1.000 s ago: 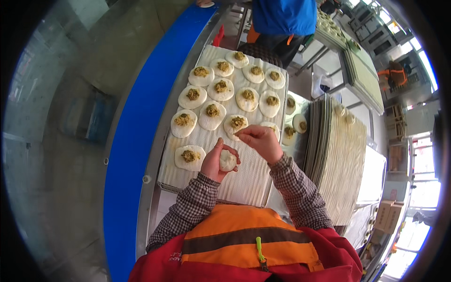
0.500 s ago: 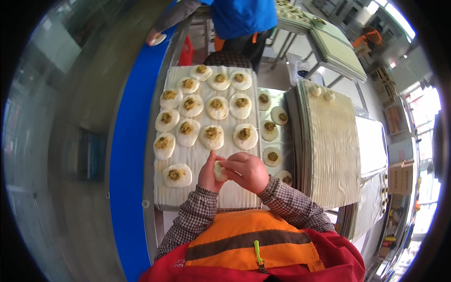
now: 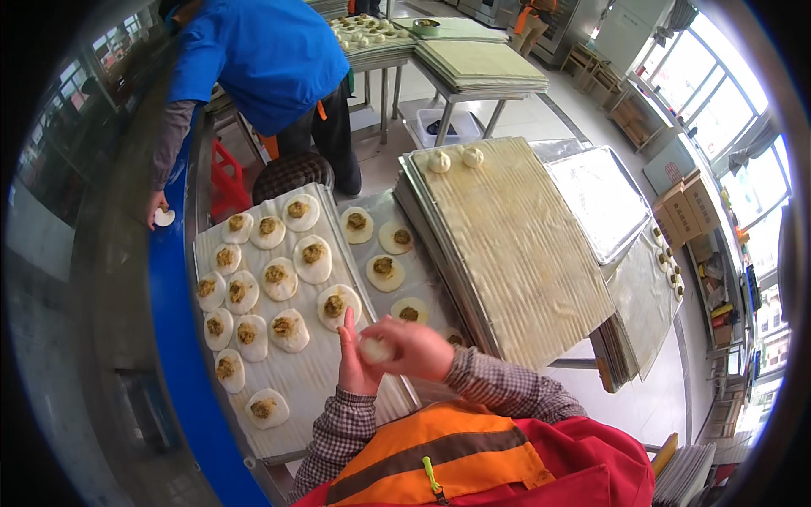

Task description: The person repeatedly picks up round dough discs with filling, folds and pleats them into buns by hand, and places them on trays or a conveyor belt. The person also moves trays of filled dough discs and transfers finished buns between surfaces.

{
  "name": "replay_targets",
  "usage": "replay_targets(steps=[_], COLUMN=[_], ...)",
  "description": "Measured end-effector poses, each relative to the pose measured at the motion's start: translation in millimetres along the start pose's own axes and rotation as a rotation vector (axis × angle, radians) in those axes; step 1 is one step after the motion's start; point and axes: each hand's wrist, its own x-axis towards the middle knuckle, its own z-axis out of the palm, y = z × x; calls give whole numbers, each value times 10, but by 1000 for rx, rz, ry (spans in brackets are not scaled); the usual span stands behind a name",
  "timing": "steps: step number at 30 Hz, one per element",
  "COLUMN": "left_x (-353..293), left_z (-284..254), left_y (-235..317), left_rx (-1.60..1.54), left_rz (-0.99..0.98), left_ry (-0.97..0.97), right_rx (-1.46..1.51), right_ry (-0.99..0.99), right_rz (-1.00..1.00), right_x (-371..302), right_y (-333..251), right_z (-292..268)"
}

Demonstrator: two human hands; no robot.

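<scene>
A small white filled bun (image 3: 374, 350) sits between my two hands, above the near right edge of a cloth-lined tray (image 3: 317, 397). My left hand (image 3: 356, 367) cups it from the left, thumb pointing up. From the right, my right hand (image 3: 420, 345) has its bent fingers pressed around the top of the dough. Rows of flat dough rounds with brownish-green filling, such as one round (image 3: 268, 409) alone near the front, lie on the tray. Just beyond my fingertips is another topped round (image 3: 338, 307). My fingers partly cover the bun's underside and right side.
On the right, a stack of cloth-covered boards (image 3: 515, 262) carries two closed buns (image 3: 456, 159). More topped rounds lie on a metal tray (image 3: 422, 283) between. A blue belt (image 3: 173, 338) runs along the left. A person in blue (image 3: 262, 63) reaches over it, holding a dough piece (image 3: 165, 217).
My view has swung to the right, shifting the tray leftward and bringing more of the board stack and windows into sight. My hands still hold the bun, now nearer the tray's right edge.
</scene>
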Motion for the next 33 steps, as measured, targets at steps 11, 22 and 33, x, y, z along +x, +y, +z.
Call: replay_targets(steps=[11,22,33], left_x=[-955,-1152,-1279], left_z=[-550,-589,-625], left_y=[90,-443,-226], left_rx=[144,111,168], left_rz=[114,50,63], left_ry=[547,577,450], right_rx=[-404,-137,-138], right_ry=[581,544,117], right_rz=[221,320,221], right_x=[796,248,-19], right_y=[2353,1865,1245], right_z=[-1853,-1417,-501])
